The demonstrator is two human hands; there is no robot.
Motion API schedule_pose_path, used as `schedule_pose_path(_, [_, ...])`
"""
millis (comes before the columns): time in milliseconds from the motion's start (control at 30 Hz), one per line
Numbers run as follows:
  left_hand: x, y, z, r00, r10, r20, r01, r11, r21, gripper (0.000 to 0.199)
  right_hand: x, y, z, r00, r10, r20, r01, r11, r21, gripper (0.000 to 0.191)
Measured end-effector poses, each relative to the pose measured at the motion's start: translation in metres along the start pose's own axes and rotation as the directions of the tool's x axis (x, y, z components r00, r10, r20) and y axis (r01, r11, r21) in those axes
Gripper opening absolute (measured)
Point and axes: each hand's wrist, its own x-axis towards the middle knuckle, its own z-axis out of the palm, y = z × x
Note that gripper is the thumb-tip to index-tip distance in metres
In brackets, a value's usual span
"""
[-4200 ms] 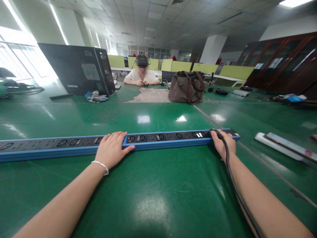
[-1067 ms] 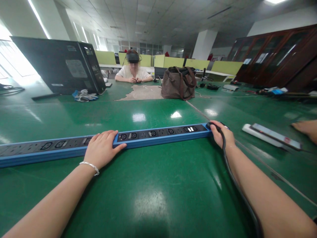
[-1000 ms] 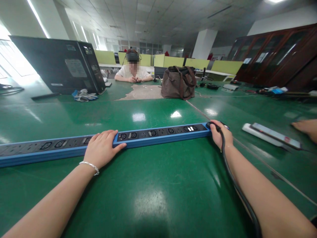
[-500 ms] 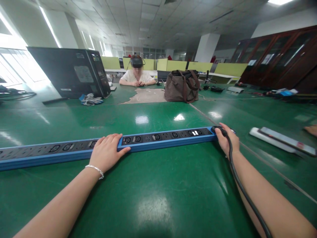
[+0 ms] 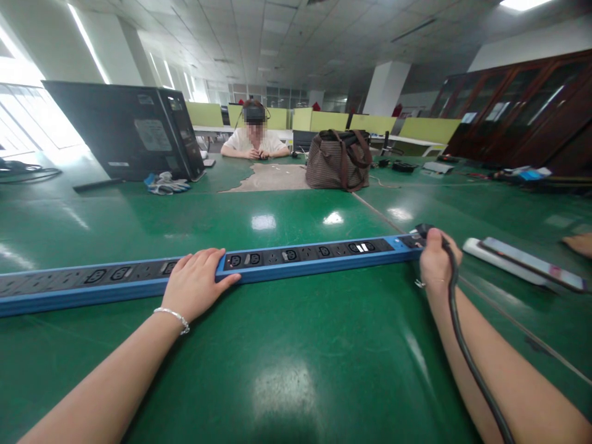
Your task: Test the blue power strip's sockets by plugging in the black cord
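A long blue power strip (image 5: 314, 269) with black sockets lies across the green table. My left hand (image 5: 197, 280) grips it near the middle, fingers over the far side and thumb along the near side. At the strip's right end, my right hand (image 5: 439, 259) is closed around a black plug (image 5: 422, 230), mostly covered by the fingers. A thick black cable (image 5: 457, 327) runs from the plug down along my right forearm. The plug sits just above the black end section of the strip; whether they touch, I cannot tell.
A phone (image 5: 531, 262) rests on a white object to the right, near another person's hand (image 5: 578, 243). Further back are a black computer case (image 5: 124, 132), gloves (image 5: 166, 183), a brown bag (image 5: 330, 163) and a seated person (image 5: 254, 139). A table seam (image 5: 518, 327) runs at right.
My right hand has moved right with the plug, off the end section of the strip, which shows more now. My left hand keeps its hold on the strip.
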Motion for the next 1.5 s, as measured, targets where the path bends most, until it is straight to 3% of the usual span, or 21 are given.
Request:
schedule_pose_path(100, [0.000, -0.001, 0.000, 1.000, -0.001, 0.003, 0.001, 1.000, 0.005, 0.065, -0.003, -0.008, 0.000, 0.999, 0.037, -0.028, -0.037, 0.999, -0.027, 0.052])
schedule_pose_path(267, [0.000, 0.000, 0.000, 1.000, -0.004, 0.007, 0.004, 1.000, 0.004, 0.065, -0.011, -0.028, 0.001, 0.985, -0.095, 0.142, 0.096, 0.995, 0.003, 0.044])
schedule_pose_path(400, [0.000, 0.000, -0.001, 1.000, -0.012, 0.011, 0.012, 1.000, -0.009, 0.065, -0.015, -0.039, 0.000, 0.969, -0.129, 0.208, 0.135, 0.991, -0.013, 0.044])
schedule_pose_path(633, [0.000, 0.000, -0.001, 1.000, -0.017, 0.018, 0.017, 1.000, 0.003, 0.065, -0.015, -0.036, 0.001, 0.951, -0.126, 0.281, 0.158, 0.983, -0.092, 0.040])
schedule_pose_path(1067, [0.000, 0.001, -0.002, 1.000, -0.004, 0.009, 0.004, 1.000, 0.010, 0.066, -0.012, -0.031, 0.001, 0.938, -0.178, 0.298, 0.223, 0.967, -0.123, 0.039])
schedule_pose_path(1500, [0.000, 0.001, -0.001, 1.000, -0.001, 0.004, 0.001, 1.000, 0.029, 0.067, -0.010, -0.040, -0.002, 0.881, -0.238, 0.410, 0.326, 0.931, -0.161, 0.039])
